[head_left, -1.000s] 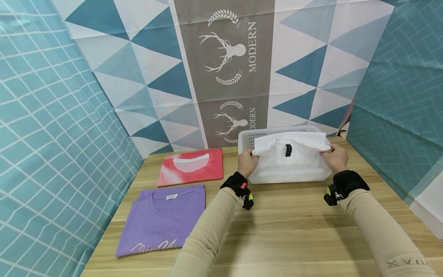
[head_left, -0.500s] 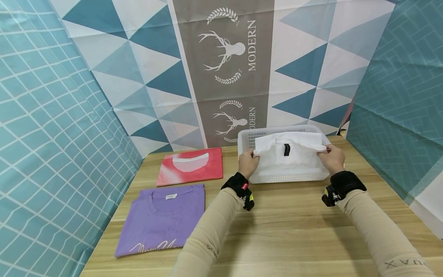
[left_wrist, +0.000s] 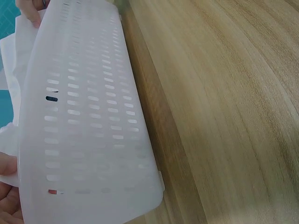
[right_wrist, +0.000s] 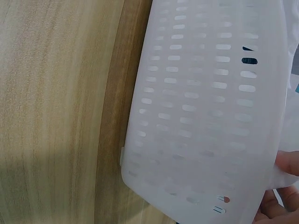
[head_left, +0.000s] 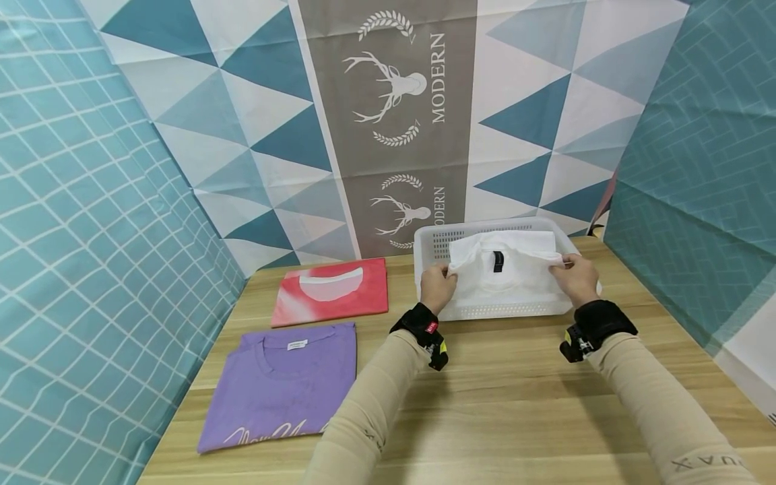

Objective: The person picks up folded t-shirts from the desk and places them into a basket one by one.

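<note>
Left hand (head_left: 438, 286) and right hand (head_left: 576, 277), fingers curled, pinch the two upper corners of a folded white cotton garment (head_left: 506, 269) held over a white perforated plastic basket (head_left: 503, 311) at 1 o'clock on the light wooden table (head_left: 515, 397). Patterned curtains enclose the table; the grey rear panel (head_left: 394, 121) reads "MODERN". At 10 o'clock lie a folded purple T-shirt (head_left: 285, 384) and a folded red cloth (head_left: 332, 291). The garment's black neck label (head_left: 498, 261) is unreadable.
</note>
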Motion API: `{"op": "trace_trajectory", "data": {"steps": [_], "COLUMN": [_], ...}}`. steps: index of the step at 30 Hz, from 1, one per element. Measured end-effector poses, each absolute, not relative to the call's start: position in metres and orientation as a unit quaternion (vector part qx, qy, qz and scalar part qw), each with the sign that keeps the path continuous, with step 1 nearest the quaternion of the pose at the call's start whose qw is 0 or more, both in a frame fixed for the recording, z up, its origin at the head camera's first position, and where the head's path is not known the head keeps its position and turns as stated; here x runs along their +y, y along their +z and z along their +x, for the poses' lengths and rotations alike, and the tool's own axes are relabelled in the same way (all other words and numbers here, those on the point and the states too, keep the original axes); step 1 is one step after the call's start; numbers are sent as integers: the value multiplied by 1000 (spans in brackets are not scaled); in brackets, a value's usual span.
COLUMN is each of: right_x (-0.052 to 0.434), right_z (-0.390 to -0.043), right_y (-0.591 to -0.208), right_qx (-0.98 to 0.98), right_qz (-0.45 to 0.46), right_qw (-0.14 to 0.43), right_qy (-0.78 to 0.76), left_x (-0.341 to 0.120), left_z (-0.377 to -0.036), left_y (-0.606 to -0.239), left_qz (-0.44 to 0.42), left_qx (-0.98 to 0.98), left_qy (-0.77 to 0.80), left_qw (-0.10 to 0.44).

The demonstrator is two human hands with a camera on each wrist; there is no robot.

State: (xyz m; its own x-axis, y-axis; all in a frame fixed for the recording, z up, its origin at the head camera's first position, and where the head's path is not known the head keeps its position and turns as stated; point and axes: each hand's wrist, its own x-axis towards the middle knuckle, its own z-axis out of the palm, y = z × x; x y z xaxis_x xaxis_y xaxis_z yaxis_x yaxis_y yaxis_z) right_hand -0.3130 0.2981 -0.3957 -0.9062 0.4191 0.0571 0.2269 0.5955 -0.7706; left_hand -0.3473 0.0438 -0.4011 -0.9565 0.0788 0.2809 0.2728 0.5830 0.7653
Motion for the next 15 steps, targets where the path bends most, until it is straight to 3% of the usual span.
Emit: {"op": "trace_trajectory", "data": {"steps": [15], "right_x": [291], "right_z": [-309], "right_y": [-379], "right_qx": [-859], "right_qz": [-227], "right_qw": [108], "right_qy": [446], "left_x": [60], "left_z": [-354], "left_y": [-413], "left_qz": [-108], "left_qx": [-889], "left_qy": [-427], "left_qw": [127]}}
